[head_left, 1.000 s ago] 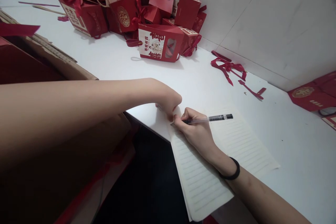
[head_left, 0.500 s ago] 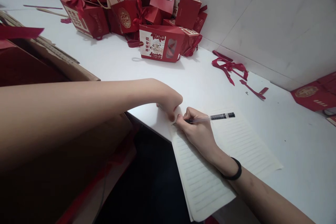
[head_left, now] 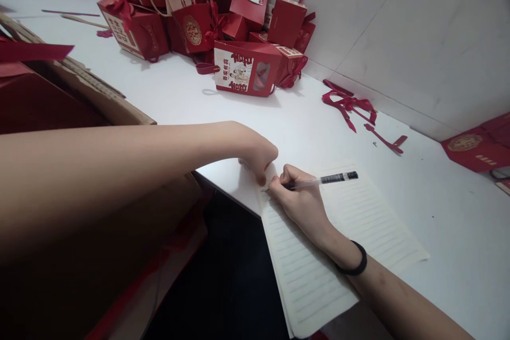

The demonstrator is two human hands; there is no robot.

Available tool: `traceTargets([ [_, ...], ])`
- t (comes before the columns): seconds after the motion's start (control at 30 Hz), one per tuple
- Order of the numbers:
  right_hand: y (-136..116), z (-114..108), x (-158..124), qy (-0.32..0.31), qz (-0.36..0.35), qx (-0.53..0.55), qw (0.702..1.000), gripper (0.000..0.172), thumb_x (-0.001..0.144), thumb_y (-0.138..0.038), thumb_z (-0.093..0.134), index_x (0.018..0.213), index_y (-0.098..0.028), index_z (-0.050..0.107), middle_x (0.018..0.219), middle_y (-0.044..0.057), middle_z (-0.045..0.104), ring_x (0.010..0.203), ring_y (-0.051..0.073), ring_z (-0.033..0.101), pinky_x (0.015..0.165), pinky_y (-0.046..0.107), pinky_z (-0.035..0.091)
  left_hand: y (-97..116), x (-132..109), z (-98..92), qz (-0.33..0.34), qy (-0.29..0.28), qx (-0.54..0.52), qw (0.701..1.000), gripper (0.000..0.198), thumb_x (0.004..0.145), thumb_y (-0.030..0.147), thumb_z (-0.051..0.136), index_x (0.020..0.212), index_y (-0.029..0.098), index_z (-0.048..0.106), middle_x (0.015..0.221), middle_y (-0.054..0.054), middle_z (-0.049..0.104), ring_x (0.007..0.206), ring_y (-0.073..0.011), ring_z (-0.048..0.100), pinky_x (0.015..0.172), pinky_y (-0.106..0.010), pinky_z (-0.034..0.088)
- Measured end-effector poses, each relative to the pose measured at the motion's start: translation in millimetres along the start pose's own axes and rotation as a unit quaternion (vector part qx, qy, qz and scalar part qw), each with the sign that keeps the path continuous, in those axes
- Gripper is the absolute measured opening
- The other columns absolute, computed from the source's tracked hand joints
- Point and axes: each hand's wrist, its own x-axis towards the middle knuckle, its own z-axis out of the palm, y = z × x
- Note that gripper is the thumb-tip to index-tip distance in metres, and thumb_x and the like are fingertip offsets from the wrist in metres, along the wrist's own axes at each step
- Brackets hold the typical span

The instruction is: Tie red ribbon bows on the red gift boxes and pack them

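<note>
Right hand (head_left: 303, 204): pinching gel pen (head_left: 338, 177) over far end of lined notebook (head_left: 319, 297), likely for fine control
Left hand (head_left: 258, 156): curled at notebook's far end, probably steadying page; can't tell grip
Notebook: overhangs white table (head_left: 171, 90)
Red gift boxes (head_left: 246, 69): beyond notebook

Cream paper (head_left: 314, 292) with grey ruled lines; clear-and-black pen (head_left: 338, 177); white table (head_left: 171, 85); red boxes (head_left: 269, 69), some gold-medallioned; crimson ribbons (head_left: 364, 103); black wristband (head_left: 362, 263).

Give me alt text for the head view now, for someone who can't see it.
A right hand holds a pen to lined paper on a white table, the left hand at the paper's far end. Red boxes are piled beyond, with loose red ribbons to their right by a wall.
</note>
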Motion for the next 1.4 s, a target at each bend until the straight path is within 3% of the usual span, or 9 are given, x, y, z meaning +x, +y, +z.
traceTargets([
  [0.2, 2, -4, 3, 0.044, 0.047, 0.127, 0.990, 0.035, 0.075, -0.024, 0.055, 0.053, -0.020, 0.028, 0.044, -0.008, 0.031, 0.040, 0.006, 0.029, 0.038, 0.019, 0.024, -4, 3, -0.8, 0.029, -0.014, 0.048, 0.998, 0.031, 0.067, 0.039, 0.056, 0.082, 0.015, 0.066, 0.075, -0.008, 0.063, 0.063, -0.0191, 0.054, 0.059, -0.030, 0.041],
  [0.33, 3, -29, 17, 0.135, 0.049, 0.247, 0.958, 0.036, 0.077, -0.037, 0.060, 0.057, -0.020, 0.034, 0.038, -0.009, 0.035, 0.030, 0.006, 0.029, 0.030, 0.017, 0.020, -11, 4, -0.7, 0.050, -0.016, 0.048, 0.998, 0.034, 0.067, 0.036, 0.054, 0.090, 0.014, 0.065, 0.087, -0.010, 0.065, 0.068, -0.0199, 0.056, 0.057, -0.029, 0.042],
  [0.57, 44, -110, 39, 0.235, -0.014, 0.024, 0.972, 0.044, 0.083, -0.058, 0.048, 0.078, -0.015, 0.058, 0.045, 0.000, 0.052, 0.038, 0.010, 0.047, 0.036, 0.019, 0.036, -15, -6, -3.4, 0.047, 0.044, 0.082, 0.995, 0.031, 0.072, 0.027, 0.044, 0.093, 0.014, 0.063, 0.094, -0.011, 0.065, 0.073, -0.0207, 0.058, 0.059, -0.030, 0.044],
  [0.7, 63, -120, 38, 0.173, -0.022, -0.074, 0.982, 0.039, 0.081, -0.056, 0.052, 0.074, -0.017, 0.055, 0.068, 0.006, 0.061, 0.062, 0.018, 0.059, 0.057, 0.029, 0.052, -14, -17, -5.6, -0.036, 0.097, 0.111, 0.988, 0.031, 0.074, 0.027, 0.042, 0.091, 0.014, 0.064, 0.097, -0.015, 0.064, 0.082, -0.0255, 0.061, 0.067, -0.034, 0.046],
  [0.83, 66, -103, 36, 0.072, -0.102, -0.094, 0.988, 0.031, 0.082, -0.048, 0.054, 0.094, -0.020, 0.051, 0.107, 0.014, 0.057, 0.096, 0.027, 0.059, 0.079, 0.041, 0.050, -22, -25, -11.7, -0.120, 0.152, 0.130, 0.972, 0.034, 0.074, 0.033, 0.047, 0.095, 0.012, 0.062, 0.105, -0.020, 0.061, 0.095, -0.0312, 0.058, 0.077, -0.040, 0.045],
  [1.03, 73, -87, 44, -0.075, -0.041, -0.202, 0.976, 0.052, 0.066, -0.043, 0.068, 0.107, -0.016, 0.048, 0.136, 0.018, 0.034, 0.130, 0.033, 0.024, 0.103, 0.050, 0.027, -57, -21, -28.8, -0.227, 0.286, 0.104, 0.925, 0.050, 0.073, 0.041, 0.054, 0.110, 0.008, 0.052, 0.116, -0.025, 0.052, 0.107, -0.0356, 0.051, 0.082, -0.043, 0.043],
  [1.2, 69, -89, 48, -0.084, 0.005, -0.236, 0.968, 0.056, 0.069, -0.044, 0.063, 0.114, -0.015, 0.046, 0.135, 0.016, 0.036, 0.128, 0.030, 0.029, 0.102, 0.042, 0.031, -102, -4, -43.6, -0.302, 0.452, 0.054, 0.837, 0.064, 0.078, 0.028, 0.051, 0.130, -0.001, 0.027, 0.137, -0.029, 0.027, 0.125, -0.0354, 0.032, 0.095, -0.042, 0.035],
  [1.27, 68, -90, 47, -0.070, -0.006, -0.239, 0.968, 0.050, 0.073, -0.045, 0.059, 0.112, -0.016, 0.047, 0.131, 0.014, 0.041, 0.124, 0.029, 0.036, 0.099, 0.039, 0.036, -119, 1, -48.3, -0.307, 0.479, 0.015, 0.822, 0.061, 0.080, 0.026, 0.050, 0.129, -0.003, 0.028, 0.133, -0.028, 0.034, 0.123, -0.0316, 0.038, 0.094, -0.037, 0.038],
  [1.4, 75, -98, 50, -0.012, -0.065, -0.291, 0.954, 0.029, 0.084, -0.028, 0.043, 0.109, -0.016, 0.051, 0.122, 0.013, 0.049, 0.116, 0.026, 0.046, 0.094, 0.038, 0.040, -141, 2, -49.4, -0.273, 0.474, -0.063, 0.834, 0.025, 0.080, 0.020, 0.051, 0.103, 0.009, 0.055, 0.096, -0.011, 0.065, 0.089, -0.0191, 0.062, 0.075, -0.027, 0.048],
])
